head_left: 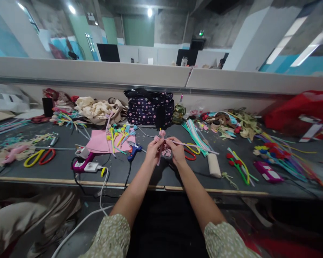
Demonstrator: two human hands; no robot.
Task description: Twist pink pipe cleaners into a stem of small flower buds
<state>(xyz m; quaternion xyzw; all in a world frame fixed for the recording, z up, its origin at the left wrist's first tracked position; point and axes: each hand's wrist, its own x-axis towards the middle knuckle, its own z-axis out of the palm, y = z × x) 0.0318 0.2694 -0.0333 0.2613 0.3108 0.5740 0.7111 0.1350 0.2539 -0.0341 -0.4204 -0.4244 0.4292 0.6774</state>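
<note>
My left hand (153, 151) is closed on a pink pipe-cleaner flower (162, 133), whose fluffy head with a yellow tip sticks up above the fingers. A stem end hangs below that hand. Close beside it, my right hand (177, 151) pinches a long pink pipe cleaner (193, 145) that runs out to the right. Where the strand meets the flower is hidden by my fingers. Under the hands lie small pink pieces (167, 152). Scissors with red and yellow handles (190, 154) rest just right of my right hand.
A blue glue gun (134, 151) lies left of the hands, near a pink sheet (98, 141) with yellow and blue pipe-cleaner flowers. Behind stands a dotted bag (148, 107). White and green pipe cleaners (195, 134) and a beige roll (214, 165) are at right. A power strip (82, 165) trails cables.
</note>
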